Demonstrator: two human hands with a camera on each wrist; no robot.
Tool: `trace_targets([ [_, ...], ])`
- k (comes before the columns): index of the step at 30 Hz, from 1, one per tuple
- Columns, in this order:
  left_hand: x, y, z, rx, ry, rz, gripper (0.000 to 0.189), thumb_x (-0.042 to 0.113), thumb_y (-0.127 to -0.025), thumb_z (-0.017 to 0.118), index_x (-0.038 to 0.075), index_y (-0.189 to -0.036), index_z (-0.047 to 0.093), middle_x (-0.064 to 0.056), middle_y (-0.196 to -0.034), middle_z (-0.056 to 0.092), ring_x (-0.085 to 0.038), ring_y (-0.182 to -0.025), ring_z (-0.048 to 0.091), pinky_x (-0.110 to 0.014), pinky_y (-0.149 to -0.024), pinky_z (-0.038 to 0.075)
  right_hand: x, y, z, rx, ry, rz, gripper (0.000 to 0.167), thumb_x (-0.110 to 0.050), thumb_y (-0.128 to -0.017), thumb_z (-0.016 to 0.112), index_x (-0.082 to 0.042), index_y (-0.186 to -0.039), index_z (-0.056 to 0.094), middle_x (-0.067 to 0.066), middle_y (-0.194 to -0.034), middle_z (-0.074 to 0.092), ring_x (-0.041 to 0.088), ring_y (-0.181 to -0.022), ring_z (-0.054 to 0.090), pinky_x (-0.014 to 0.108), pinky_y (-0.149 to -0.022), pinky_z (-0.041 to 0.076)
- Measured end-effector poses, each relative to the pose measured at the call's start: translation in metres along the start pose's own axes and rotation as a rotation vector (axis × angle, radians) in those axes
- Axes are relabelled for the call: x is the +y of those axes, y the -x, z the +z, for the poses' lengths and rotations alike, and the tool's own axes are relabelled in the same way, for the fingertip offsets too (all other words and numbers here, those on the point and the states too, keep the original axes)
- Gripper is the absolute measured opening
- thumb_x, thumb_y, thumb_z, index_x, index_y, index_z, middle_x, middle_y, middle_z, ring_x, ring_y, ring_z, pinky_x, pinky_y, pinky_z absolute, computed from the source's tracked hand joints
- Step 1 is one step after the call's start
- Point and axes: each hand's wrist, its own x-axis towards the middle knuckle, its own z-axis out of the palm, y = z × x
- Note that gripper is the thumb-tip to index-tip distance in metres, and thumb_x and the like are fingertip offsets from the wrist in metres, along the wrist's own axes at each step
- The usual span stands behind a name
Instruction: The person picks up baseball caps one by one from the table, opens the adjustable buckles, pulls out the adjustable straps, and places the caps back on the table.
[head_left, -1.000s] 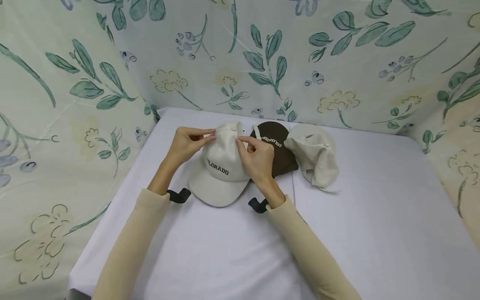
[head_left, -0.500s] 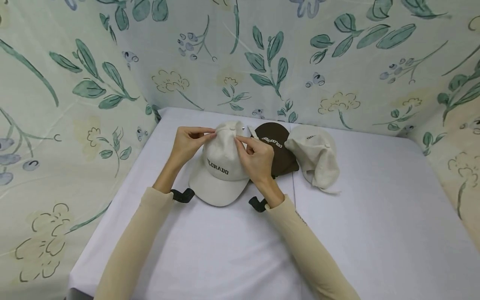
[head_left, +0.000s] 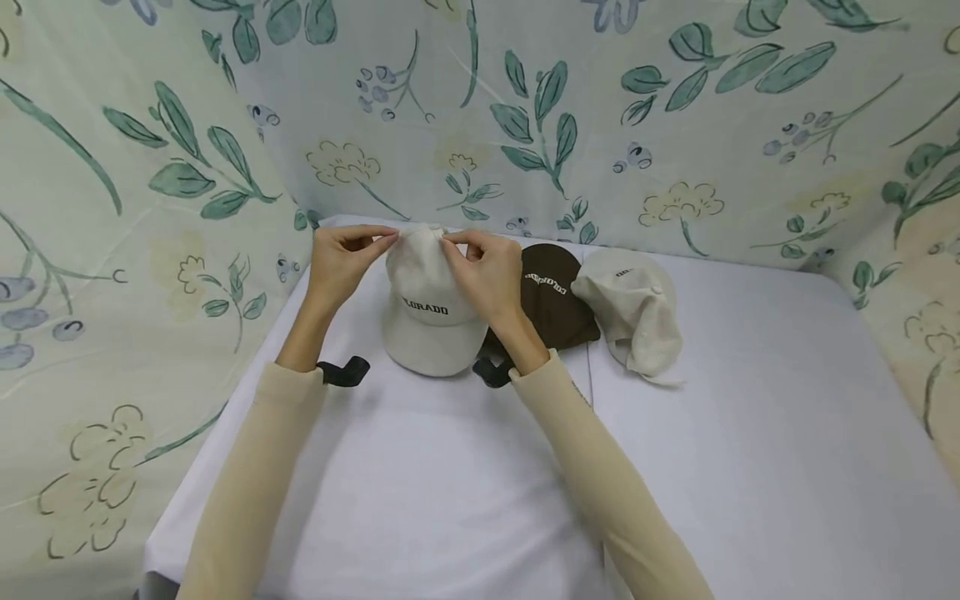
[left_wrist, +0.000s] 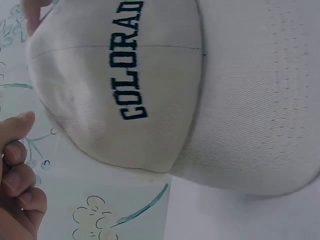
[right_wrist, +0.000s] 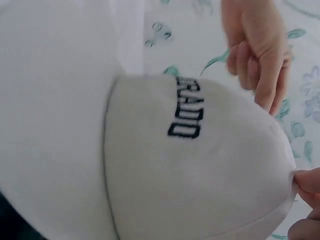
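Note:
A cream baseball cap (head_left: 429,279) with dark COLORADO lettering faces me, brim toward me. My left hand (head_left: 339,260) has thumb and index finger together at the left of the crown's top; in the left wrist view, my left hand (left_wrist: 20,172) shows its thumb tip right beside the crown's edge, other fingers curled. My right hand (head_left: 491,271) pinches the fabric at the crown's top. Close up, my right hand (right_wrist: 307,192) grips that point while my left hand (right_wrist: 262,52) reaches the crown from the other side. The cap's back is hidden.
Right of my right hand lie a brown cap (head_left: 558,308) with white lettering and a second cream cap (head_left: 630,304), crumpled, its strap trailing. They rest on a white-covered table (head_left: 712,467). Floral fabric (head_left: 450,108) hangs behind and at the sides. Black wrist mounts (head_left: 343,372) jut below both hands.
Both hands and the cream cap have moved up and left in the head view, away from me. The brown cap and the second cream cap stay where they were.

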Motion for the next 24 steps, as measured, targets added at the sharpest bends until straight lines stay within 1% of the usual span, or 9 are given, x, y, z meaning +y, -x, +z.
trace_targets([
  [2, -0.003, -0.007, -0.001, 0.001, -0.058, -0.035, 0.014, 0.012, -0.091, 0.080, 0.000, -0.098, 0.082, 0.003, -0.062, 0.061, -0.006, -0.054, 0.042, -0.018, -0.050, 0.033, 0.005, -0.012, 0.004, -0.030, 0.036, 0.040, 0.011, -0.011, -0.092, 0.076, -0.003, -0.093, 0.083, 0.001, -0.052, 0.040, 0.011, -0.049, 0.033, 0.022, -0.050, 0.024],
  [3, -0.010, -0.011, -0.001, -0.007, -0.076, -0.063, 0.016, 0.016, -0.091, 0.081, 0.002, -0.100, 0.083, 0.010, -0.061, 0.056, -0.006, -0.053, 0.041, -0.019, -0.049, 0.033, 0.008, -0.017, 0.006, -0.045, 0.045, 0.058, 0.011, -0.011, -0.092, 0.076, -0.003, -0.093, 0.083, 0.001, -0.053, 0.041, 0.012, -0.049, 0.033, 0.022, -0.050, 0.024],
  [6, -0.025, -0.018, 0.000, -0.064, -0.104, -0.162, 0.024, 0.024, -0.092, 0.081, 0.006, -0.108, 0.082, 0.009, -0.059, 0.050, -0.007, -0.052, 0.038, -0.021, -0.049, 0.031, 0.011, -0.030, 0.010, -0.092, 0.046, 0.100, 0.010, -0.011, -0.092, 0.076, -0.004, -0.095, 0.083, 0.000, -0.056, 0.043, 0.011, -0.052, 0.035, 0.022, -0.051, 0.026],
  [9, -0.033, -0.021, -0.002, -0.125, -0.043, -0.246, 0.029, 0.024, -0.092, 0.080, 0.004, -0.115, 0.079, 0.014, -0.064, 0.059, -0.006, -0.060, 0.043, -0.020, -0.055, 0.037, 0.006, -0.037, 0.011, -0.141, 0.012, 0.097, 0.010, -0.011, -0.092, 0.077, -0.004, -0.095, 0.083, 0.000, -0.057, 0.044, 0.012, -0.054, 0.037, 0.023, -0.052, 0.028],
  [11, -0.036, -0.021, -0.005, -0.136, 0.005, -0.273, 0.030, 0.021, -0.093, 0.080, 0.001, -0.115, 0.079, 0.016, -0.073, 0.068, -0.005, -0.069, 0.051, -0.018, -0.063, 0.044, 0.000, -0.039, 0.012, -0.166, -0.004, 0.084, 0.011, -0.012, -0.092, 0.077, -0.004, -0.095, 0.083, 0.000, -0.057, 0.044, 0.013, -0.054, 0.038, 0.023, -0.052, 0.028],
  [14, -0.033, -0.019, -0.011, -0.119, 0.067, -0.255, 0.027, 0.015, -0.093, 0.079, -0.004, -0.112, 0.078, 0.010, -0.094, 0.079, -0.004, -0.087, 0.064, -0.018, -0.079, 0.053, -0.009, -0.040, 0.011, -0.170, -0.023, 0.089, 0.010, -0.012, -0.092, 0.078, -0.004, -0.094, 0.083, 0.000, -0.056, 0.042, 0.012, -0.053, 0.037, 0.023, -0.051, 0.027],
  [17, -0.023, -0.017, -0.019, -0.091, 0.078, -0.200, 0.019, 0.012, -0.092, 0.080, -0.001, -0.105, 0.081, 0.000, -0.099, 0.081, -0.005, -0.090, 0.070, -0.017, -0.081, 0.056, -0.016, -0.041, 0.008, -0.163, -0.053, 0.149, 0.010, -0.012, -0.092, 0.078, -0.004, -0.093, 0.083, -0.001, -0.055, 0.041, 0.010, -0.051, 0.035, 0.022, -0.050, 0.026],
  [20, -0.010, -0.015, -0.027, -0.075, 0.058, -0.151, 0.015, 0.012, -0.090, 0.081, 0.001, -0.100, 0.082, -0.001, -0.095, 0.081, -0.006, -0.082, 0.070, -0.016, -0.075, 0.056, -0.019, -0.041, 0.004, -0.146, -0.080, 0.211, 0.010, -0.011, -0.092, 0.077, -0.003, -0.092, 0.082, -0.002, -0.053, 0.039, 0.009, -0.049, 0.033, 0.022, -0.048, 0.024],
  [24, 0.003, -0.016, -0.033, -0.049, -0.046, -0.116, 0.018, 0.015, -0.091, 0.081, -0.001, -0.099, 0.082, 0.007, -0.074, 0.073, -0.006, -0.063, 0.055, -0.015, -0.058, 0.046, -0.017, -0.043, 0.004, -0.127, -0.094, 0.282, 0.010, -0.009, -0.091, 0.075, -0.003, -0.088, 0.081, -0.004, -0.052, 0.040, 0.008, -0.047, 0.032, 0.022, -0.047, 0.024],
])
